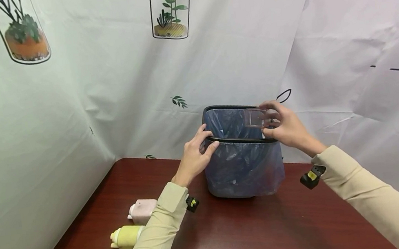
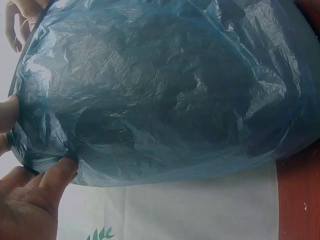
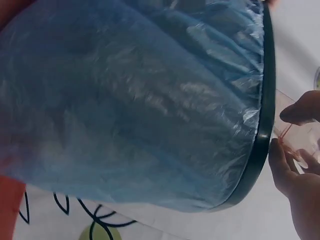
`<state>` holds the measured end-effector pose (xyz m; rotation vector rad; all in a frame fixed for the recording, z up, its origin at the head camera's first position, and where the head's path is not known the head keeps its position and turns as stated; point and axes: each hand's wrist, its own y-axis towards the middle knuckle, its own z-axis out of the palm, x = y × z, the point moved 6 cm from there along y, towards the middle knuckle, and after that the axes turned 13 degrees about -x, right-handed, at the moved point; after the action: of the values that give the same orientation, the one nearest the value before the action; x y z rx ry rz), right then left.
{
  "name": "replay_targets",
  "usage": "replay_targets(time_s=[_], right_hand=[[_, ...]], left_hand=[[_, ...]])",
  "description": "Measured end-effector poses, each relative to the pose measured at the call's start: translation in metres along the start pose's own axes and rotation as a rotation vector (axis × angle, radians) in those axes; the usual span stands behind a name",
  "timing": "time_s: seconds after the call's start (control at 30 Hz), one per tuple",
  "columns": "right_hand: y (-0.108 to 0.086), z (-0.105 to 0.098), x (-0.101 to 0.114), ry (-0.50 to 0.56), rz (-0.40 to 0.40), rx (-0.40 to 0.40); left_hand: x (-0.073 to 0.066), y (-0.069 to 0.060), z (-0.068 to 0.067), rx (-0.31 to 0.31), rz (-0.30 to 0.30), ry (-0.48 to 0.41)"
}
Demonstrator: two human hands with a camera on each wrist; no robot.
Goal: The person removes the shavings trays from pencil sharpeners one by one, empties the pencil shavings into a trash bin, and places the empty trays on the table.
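Note:
A trash bin lined with a bluish plastic bag (image 1: 241,165) stands on the table, its black rim (image 1: 240,140) facing up. At the rim's left side my left hand (image 1: 193,156) grips it, thumb on the near edge and fingers over the side; the left wrist view shows these fingers (image 2: 52,182) against the bag. Over the opening's right side, my right hand (image 1: 285,126) holds a clear plastic box (image 1: 254,117) between thumb and fingers. In the right wrist view, the clear box (image 3: 287,131) appears just beyond the rim, partly covered by the fingers.
Left of the bin, a pink container (image 1: 143,210) and a yellow container (image 1: 128,238) lie on the dark red table (image 1: 234,235), partly behind my left sleeve. A white cloth backdrop (image 1: 124,79) with plant prints hangs close behind the bin and along the left side.

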<state>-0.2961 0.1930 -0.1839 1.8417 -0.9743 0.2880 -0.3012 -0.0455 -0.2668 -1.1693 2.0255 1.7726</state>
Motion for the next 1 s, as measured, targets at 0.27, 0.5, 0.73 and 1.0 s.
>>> replay_targets(time_s=[0.27,0.5,0.73,1.0], right_hand=[[0.001,-0.003,-0.007,0.085,0.088,0.006],[0.001,-0.004,-0.01,0.186,0.192,-0.002],[0.0,-0.005,-0.014,0.245,0.282,-0.01],[-0.004,-0.006,-0.015,0.345,0.346,0.016]], left_hand=[[0.0,0.0,0.0,0.0,-0.001,0.006],[0.001,-0.001,0.001,-0.001,-0.001,0.017],[0.001,-0.001,0.0,-0.002,0.004,0.027],[0.001,-0.001,0.0,-0.002,0.011,0.032]])
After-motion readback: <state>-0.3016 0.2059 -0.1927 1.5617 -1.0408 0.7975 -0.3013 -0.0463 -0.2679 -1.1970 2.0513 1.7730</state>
